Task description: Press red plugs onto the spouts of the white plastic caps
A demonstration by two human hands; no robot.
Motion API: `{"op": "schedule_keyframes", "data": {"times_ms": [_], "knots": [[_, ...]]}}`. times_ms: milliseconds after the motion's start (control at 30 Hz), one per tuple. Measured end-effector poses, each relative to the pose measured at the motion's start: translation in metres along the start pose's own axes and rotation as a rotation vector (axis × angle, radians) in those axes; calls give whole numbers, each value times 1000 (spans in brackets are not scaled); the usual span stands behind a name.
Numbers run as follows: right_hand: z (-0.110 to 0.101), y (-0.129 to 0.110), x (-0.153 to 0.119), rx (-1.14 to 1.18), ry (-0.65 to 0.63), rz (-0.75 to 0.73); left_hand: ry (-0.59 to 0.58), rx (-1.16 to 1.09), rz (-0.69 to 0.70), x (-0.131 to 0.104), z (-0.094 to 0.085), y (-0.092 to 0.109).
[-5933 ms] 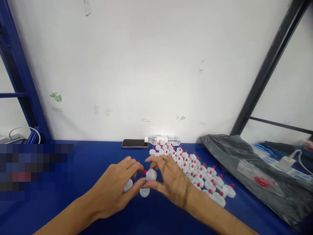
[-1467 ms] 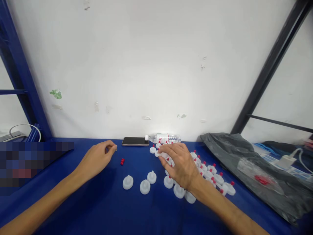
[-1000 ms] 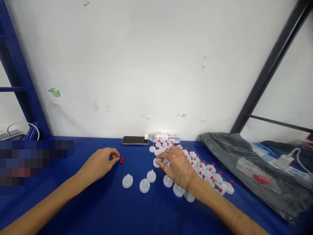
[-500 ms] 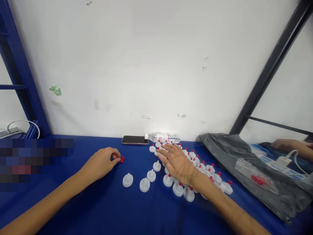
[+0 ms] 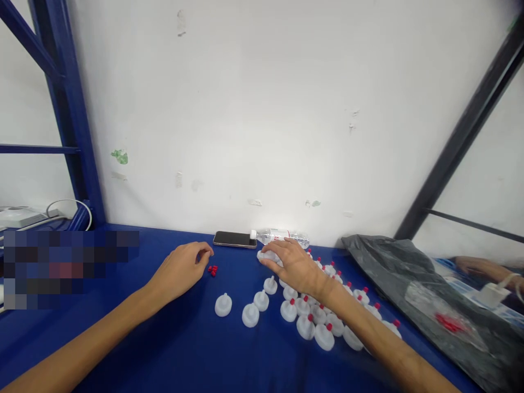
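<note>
My left hand hovers beside a few small red caps. Its thumb and index finger come together in a pinch; what they hold, if anything, is hidden. My right hand is over the far end of a group of white funnel-shaped pieces, most with red tips. Its thumb and index finger are apart, around a white piece whose top is covered by the fingers. Between my hands stand several white pieces without red tips, including one on the left and one in front.
A phone and a clear bottle lie along the wall. On the right is a grey plastic sheet with a clear bag of red pieces. Another person's hand shows beyond it. A blue metal frame rises at left.
My left hand has lifted slightly away from the red caps. My right hand has gone from spread flat to curved around a white piece at the far end. The view has shifted a little left.
</note>
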State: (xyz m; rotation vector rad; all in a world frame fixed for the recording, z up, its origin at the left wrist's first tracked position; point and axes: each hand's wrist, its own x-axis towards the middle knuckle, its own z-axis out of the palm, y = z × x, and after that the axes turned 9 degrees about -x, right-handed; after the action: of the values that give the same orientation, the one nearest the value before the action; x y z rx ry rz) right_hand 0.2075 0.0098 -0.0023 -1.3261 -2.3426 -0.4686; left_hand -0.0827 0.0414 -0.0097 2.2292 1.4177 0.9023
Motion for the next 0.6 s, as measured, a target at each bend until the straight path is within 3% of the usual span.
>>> {"op": "schedule_keyframes", "data": {"times_ms": [133,300,500,600], "knots": [[-15,-17,12,153,-37,-79,55,-44,111,-7,-1,19],[-21,-46,24,323,-44,-89,10,-55,248,-17,5,31],[-25,-62,22,307,-76,-153,-75,-26,375,-24,13,34],[-25,-62,22,303,-71,-147,-90,-113,346,-23,11,36]]}}
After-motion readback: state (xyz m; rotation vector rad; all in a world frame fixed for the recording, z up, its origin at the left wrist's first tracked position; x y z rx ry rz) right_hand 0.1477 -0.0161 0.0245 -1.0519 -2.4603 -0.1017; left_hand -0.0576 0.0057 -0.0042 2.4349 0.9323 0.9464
